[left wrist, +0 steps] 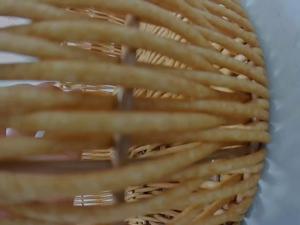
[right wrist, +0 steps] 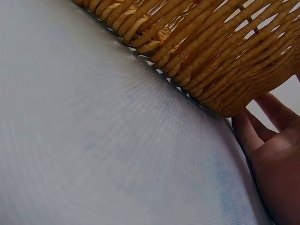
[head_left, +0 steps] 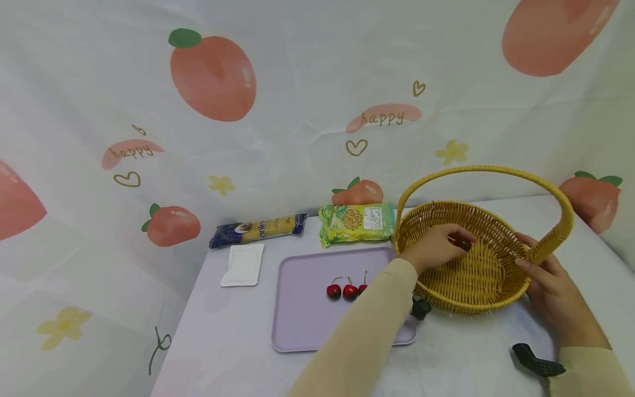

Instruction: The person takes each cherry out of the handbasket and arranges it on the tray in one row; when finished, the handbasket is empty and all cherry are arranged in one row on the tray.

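Observation:
Inside the yellow-brown wicker basket point(head_left: 476, 300), near its left inner side, my left hand point(head_left: 436, 246) holds a dark cherry point(head_left: 464, 244) at its fingertips. My right hand point(head_left: 553, 289) grips the basket's right rim below the handle, thumb over the edge. In the right wrist view, the fingers point(right wrist: 246, 131) lie against the outside of the woven wall. Only the basket's weave point(left wrist: 140, 119) fills the left wrist view, largely hiding the left hand behind it. Three red cherries point(head_left: 350, 291) with stems lie on the purple tray point(head_left: 302, 325); the left sleeve partly covers the rightmost one.
Behind the tray lie a green and yellow packet point(head_left: 354, 223) and a long blue and yellow pack point(head_left: 260, 229). A flat white sachet point(head_left: 243, 264) lies left of the tray. The basket's tall handle point(head_left: 486, 169) arches above both hands. A patterned cloth hangs behind the table.

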Action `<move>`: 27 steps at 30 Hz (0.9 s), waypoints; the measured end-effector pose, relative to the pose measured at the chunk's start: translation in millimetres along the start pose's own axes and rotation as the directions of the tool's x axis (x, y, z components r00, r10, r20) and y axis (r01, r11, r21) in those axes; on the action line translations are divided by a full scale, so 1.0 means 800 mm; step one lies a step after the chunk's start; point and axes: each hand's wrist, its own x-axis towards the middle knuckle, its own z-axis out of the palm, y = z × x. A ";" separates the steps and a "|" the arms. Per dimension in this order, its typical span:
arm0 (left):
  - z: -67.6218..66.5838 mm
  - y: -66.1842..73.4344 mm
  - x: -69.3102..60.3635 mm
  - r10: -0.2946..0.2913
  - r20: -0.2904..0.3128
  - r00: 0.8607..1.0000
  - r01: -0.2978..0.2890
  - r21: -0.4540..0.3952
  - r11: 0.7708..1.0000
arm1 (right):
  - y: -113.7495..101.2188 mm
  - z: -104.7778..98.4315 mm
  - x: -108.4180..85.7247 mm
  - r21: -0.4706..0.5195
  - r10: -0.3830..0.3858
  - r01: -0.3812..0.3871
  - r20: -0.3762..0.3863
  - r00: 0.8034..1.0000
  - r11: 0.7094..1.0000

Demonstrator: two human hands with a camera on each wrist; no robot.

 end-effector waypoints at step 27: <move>-0.020 -0.005 -0.040 0.281 -0.273 0.920 -0.325 -0.130 0.937 | -0.002 0.004 -0.003 -0.086 0.033 -0.037 -0.044 0.998 0.996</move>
